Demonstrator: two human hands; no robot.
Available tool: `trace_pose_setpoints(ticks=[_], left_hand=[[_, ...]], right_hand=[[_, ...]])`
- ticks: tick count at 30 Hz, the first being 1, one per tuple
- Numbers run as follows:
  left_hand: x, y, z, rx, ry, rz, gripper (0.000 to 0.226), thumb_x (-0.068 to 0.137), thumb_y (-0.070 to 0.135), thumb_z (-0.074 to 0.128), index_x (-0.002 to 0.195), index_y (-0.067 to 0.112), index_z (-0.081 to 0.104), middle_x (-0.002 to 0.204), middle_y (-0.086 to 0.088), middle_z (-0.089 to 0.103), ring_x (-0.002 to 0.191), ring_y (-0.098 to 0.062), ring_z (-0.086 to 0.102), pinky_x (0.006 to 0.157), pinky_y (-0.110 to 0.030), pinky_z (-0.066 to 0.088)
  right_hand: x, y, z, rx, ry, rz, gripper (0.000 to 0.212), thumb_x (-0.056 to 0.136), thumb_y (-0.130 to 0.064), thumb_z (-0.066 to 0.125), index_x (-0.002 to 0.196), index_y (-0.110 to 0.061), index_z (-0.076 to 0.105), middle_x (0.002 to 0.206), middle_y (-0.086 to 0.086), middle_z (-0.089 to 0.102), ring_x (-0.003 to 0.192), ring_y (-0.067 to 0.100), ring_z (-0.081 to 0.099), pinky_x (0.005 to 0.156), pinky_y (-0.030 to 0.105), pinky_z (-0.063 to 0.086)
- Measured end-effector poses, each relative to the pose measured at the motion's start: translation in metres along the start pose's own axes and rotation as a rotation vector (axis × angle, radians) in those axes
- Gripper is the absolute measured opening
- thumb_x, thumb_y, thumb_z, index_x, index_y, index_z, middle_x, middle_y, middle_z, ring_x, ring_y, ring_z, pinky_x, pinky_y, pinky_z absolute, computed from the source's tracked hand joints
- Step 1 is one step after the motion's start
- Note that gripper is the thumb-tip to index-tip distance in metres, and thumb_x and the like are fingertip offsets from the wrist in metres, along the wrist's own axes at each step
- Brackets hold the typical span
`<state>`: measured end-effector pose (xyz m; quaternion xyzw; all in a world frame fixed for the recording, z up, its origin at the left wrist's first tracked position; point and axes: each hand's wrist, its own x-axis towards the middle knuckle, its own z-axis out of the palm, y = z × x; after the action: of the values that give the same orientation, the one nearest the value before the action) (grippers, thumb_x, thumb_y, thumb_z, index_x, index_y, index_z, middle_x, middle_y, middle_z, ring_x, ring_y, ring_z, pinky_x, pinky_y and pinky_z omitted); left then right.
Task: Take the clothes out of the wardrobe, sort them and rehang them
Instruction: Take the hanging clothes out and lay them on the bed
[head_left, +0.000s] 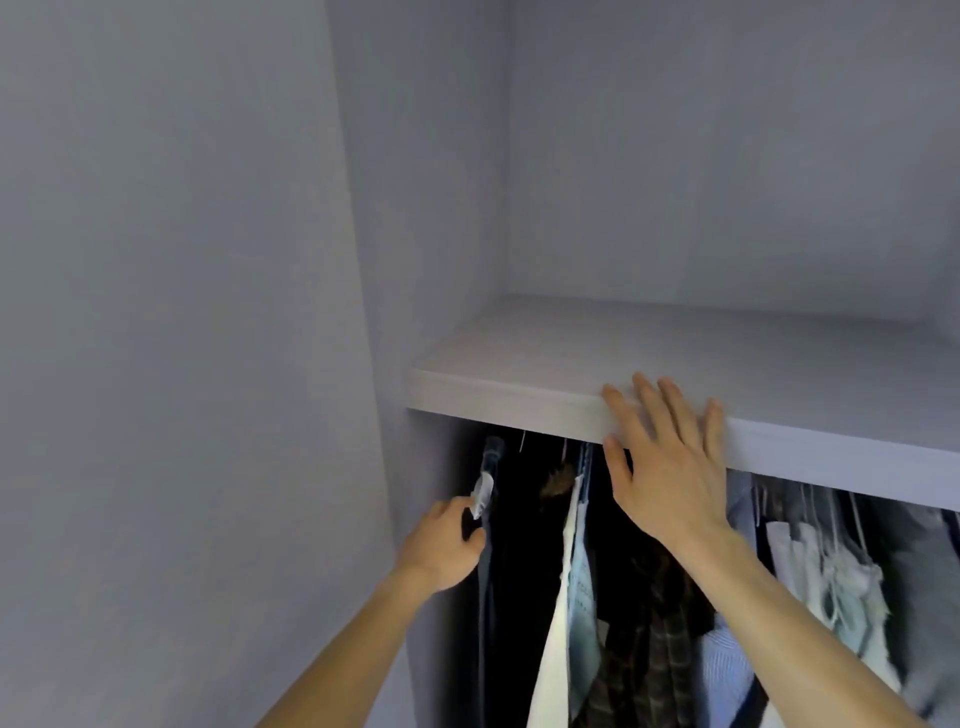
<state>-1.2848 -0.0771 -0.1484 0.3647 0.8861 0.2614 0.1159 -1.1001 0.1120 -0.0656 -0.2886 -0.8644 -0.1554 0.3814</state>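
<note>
Left hand (447, 543) is curled round the edge of a dark garment (485, 597), thumb on the near side. Fingertips are hidden behind the cloth. Just above my knuckles is a crumpled white tag (483, 491); can't tell what it's fixed to. The garment hangs plumb, long axis vertical, top up under the shelf (519, 384), hem cut off by the frame.

Right hand (670, 467) lies flat, fingers spread, pressed on the shelf's front edge and blocking the hangers behind it.

Between my hands hangs a white garment (553, 649), and a plaid shirt (654, 649) is under my right wrist. Beyond the right hand are pale clothes (831, 571), blurred. The shelf edge hides whatever they hang from.
</note>
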Motion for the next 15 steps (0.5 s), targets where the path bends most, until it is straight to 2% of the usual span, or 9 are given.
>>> trace_pose_setpoints(ticks=[3,5,9,12,15], left_hand=[[0.042,0.002,0.012,-0.155,-0.006,-0.029,0.048,0.099,0.038,0.051,0.144,0.025,0.040,0.142,-0.007,0.045,0.121,-0.027,0.054,0.102,-0.037,0.045],[0.066,0.007,0.018,-0.218,0.016,-0.071,0.054,0.100,0.039,0.050,0.149,0.022,0.035,0.144,-0.009,0.043,0.125,-0.028,0.052,0.101,-0.035,0.043],[0.106,0.017,0.029,-0.312,0.049,-0.139,0.060,0.102,0.041,0.048,0.154,0.017,0.028,0.145,-0.014,0.044,0.129,-0.031,0.049,0.106,-0.036,0.040],[0.130,0.018,0.039,-0.302,0.066,-0.153,0.056,0.103,0.040,0.043,0.152,0.016,0.029,0.143,-0.015,0.047,0.125,-0.035,0.052,0.105,-0.045,0.045],[0.143,0.024,0.043,-0.199,0.071,-0.176,0.051,0.103,0.025,0.039,0.151,0.012,0.027,0.146,-0.018,0.040,0.126,-0.040,0.050,0.102,-0.046,0.045]], right_hand=[[0.005,0.003,0.026,-0.018,0.243,-0.032,0.047,0.100,-0.034,0.049,0.146,-0.027,0.048,0.146,0.007,0.051,0.139,0.029,0.043,0.119,0.056,0.014],[0.007,0.005,0.039,-0.055,0.343,-0.051,0.047,0.098,-0.033,0.052,0.144,-0.027,0.052,0.142,0.007,0.055,0.135,0.029,0.048,0.117,0.057,0.019],[0.012,0.007,0.053,-0.109,0.428,-0.072,0.048,0.093,-0.034,0.055,0.140,-0.027,0.056,0.138,0.006,0.059,0.132,0.027,0.049,0.114,0.057,0.024],[0.013,0.007,0.058,-0.117,0.456,-0.075,0.050,0.091,-0.035,0.056,0.140,-0.028,0.057,0.137,0.005,0.059,0.132,0.025,0.047,0.114,0.057,0.024],[0.015,0.009,0.062,-0.121,0.478,-0.074,0.051,0.090,-0.036,0.056,0.140,-0.028,0.056,0.136,0.005,0.060,0.132,0.025,0.046,0.114,0.056,0.023]])
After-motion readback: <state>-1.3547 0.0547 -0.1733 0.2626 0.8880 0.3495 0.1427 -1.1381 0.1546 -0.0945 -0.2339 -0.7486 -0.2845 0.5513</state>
